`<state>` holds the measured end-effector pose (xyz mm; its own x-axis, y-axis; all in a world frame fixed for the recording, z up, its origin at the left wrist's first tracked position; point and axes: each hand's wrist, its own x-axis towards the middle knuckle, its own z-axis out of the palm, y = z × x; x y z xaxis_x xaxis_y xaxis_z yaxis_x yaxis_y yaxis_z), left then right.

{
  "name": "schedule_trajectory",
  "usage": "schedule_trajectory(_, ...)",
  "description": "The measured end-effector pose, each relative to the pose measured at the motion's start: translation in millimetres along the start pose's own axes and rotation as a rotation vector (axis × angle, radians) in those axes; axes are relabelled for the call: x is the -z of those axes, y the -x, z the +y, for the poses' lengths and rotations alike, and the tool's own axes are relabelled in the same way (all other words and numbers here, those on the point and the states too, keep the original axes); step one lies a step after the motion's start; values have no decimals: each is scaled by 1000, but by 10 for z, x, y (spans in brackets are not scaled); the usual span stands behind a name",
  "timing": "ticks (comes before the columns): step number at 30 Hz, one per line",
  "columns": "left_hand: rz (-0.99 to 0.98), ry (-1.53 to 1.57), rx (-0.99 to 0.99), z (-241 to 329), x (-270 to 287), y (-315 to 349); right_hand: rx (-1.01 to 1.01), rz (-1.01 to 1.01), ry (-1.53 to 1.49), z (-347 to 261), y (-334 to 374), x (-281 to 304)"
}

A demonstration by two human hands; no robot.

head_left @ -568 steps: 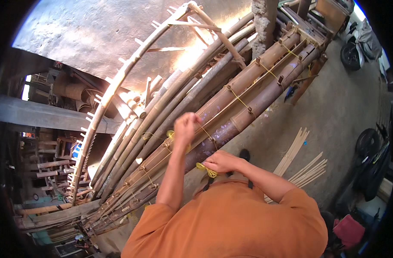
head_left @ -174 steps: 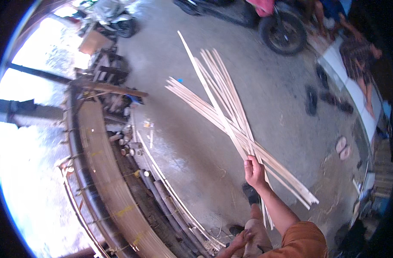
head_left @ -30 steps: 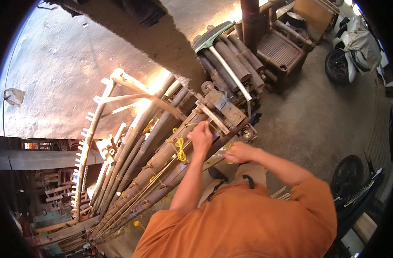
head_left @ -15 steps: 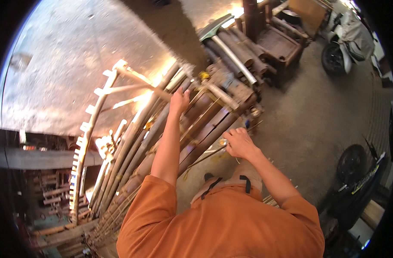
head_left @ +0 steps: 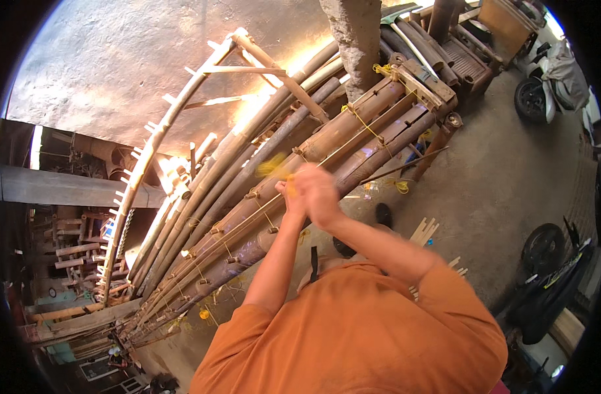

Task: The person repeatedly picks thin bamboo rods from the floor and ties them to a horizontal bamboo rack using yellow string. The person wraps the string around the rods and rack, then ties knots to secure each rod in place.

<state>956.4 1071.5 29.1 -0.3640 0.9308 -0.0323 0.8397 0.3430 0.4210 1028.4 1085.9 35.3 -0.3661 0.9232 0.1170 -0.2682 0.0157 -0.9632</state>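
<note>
My left hand (head_left: 292,199) is closed over a long bamboo frame, its fingers drawn in at a strand of yellow cord (head_left: 291,184). Pressed close beside it, my right hand (head_left: 319,195) is smeared by motion, so its fingers do not show clearly. A blurred yellow bundle of cord (head_left: 272,165) hangs just past both hands. Beneath them run the thick brown bamboo poles (head_left: 359,118) of the frame, with short pegs along them. Yellow cord lashing (head_left: 363,121) crosses the poles toward the far right end.
Long loose poles (head_left: 241,148) lie along the left side, beside a curved pegged bamboo piece (head_left: 157,134). A rough concrete post (head_left: 356,46) stands beyond the frame. Split sticks (head_left: 424,231) lie on the floor by my right arm. Motorbikes (head_left: 550,85) stand at the right.
Both hands have come together over the middle of the frame; they were apart, the left further out along the poles and the right off the frame's near side. The view has shifted.
</note>
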Motion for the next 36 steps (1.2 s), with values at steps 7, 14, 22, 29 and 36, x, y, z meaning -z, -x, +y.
schedule_trajectory(7, 84, 146, 16, 59, 27, -42, 137, -570, 1465, 86, -1397, 73)
schedule_trajectory(14, 55, 166, 156, -165, -33, 45, 343, -1153, 616, -719, -422, 663)
schedule_trajectory(22, 213, 902, -8, 7, 573, -902, -148, -767, 551, -73, 459, 857)
schedule_trajectory(29, 165, 202, 46, -828, -58, -1337, -382, 132, -760, 553, 951, 1107)
schedule_trajectory(36, 47, -7, 67, -1516, 950, 132, -1081, -147, -755, 350, 1567, -282)
